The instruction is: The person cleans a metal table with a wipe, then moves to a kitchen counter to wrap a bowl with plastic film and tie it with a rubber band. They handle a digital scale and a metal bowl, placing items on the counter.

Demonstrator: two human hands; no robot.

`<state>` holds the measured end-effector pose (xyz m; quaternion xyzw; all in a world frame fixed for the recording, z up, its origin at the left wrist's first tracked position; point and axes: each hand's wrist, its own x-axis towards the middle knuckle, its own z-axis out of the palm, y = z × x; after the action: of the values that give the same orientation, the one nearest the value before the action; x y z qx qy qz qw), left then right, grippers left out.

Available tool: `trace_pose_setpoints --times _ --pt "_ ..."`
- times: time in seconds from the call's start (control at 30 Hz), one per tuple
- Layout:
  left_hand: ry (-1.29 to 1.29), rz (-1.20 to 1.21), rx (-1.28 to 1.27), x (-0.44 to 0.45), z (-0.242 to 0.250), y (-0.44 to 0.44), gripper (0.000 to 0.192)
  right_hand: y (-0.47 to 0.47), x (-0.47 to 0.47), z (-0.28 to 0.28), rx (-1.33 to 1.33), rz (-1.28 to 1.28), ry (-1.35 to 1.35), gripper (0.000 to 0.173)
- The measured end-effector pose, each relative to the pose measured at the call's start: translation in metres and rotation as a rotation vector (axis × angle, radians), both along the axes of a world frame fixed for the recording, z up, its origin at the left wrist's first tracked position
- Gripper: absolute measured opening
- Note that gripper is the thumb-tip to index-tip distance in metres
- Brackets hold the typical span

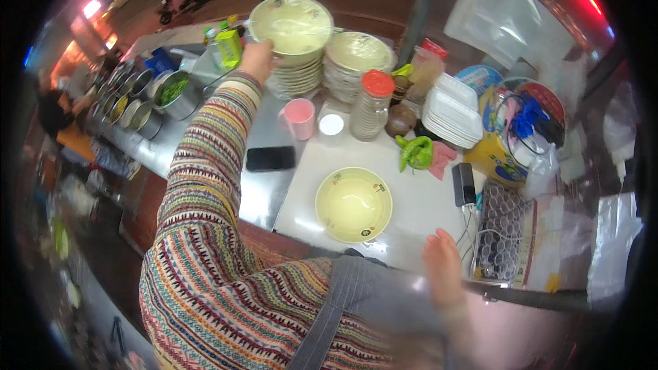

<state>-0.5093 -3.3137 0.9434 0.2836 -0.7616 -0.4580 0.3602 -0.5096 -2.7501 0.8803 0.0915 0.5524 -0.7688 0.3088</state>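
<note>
My left hand [258,61] reaches far forward and grips the left rim of a large pale yellow bowl [292,23], thumb near its edge. Below that bowl stands a stack of plastic-covered bowls [296,77]. Close to my body, one pale yellow bowl [353,205] with small printed motifs rests on the white board [308,190], nothing visible in it. My right hand [444,267], blurred, is raised over the counter's front edge, right of this bowl, with nothing in it.
A second bowl stack [358,59], pink mug [299,119], red-lidded jar [371,105], green peppers [415,153] and foam boxes [452,110] line the back. A phone [270,158] lies left; metal pots [175,95] stand beyond. Cables [465,231] run beside a power bank [463,184].
</note>
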Motion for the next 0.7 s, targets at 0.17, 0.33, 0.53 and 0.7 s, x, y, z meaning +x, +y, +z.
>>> trace_pose_setpoints --times 0.17,0.33,0.53,0.7 --pt "-0.518 -0.069 -0.941 -0.020 -0.055 -0.091 0.032 0.029 0.017 0.005 0.021 -0.232 -0.029 0.025" --pt "-0.914 0.015 -1.102 -0.038 -0.079 -0.153 0.034 0.044 0.009 0.003 0.034 -0.221 0.116 0.023" --pt "-0.405 0.500 -0.585 -0.021 -0.047 -0.087 0.043 0.070 -0.103 0.032 0.490 -0.177 0.754 0.017" --pt "0.153 -0.017 -0.014 0.023 0.017 0.048 0.033 0.101 -0.231 0.053 0.945 -0.500 1.142 0.026"
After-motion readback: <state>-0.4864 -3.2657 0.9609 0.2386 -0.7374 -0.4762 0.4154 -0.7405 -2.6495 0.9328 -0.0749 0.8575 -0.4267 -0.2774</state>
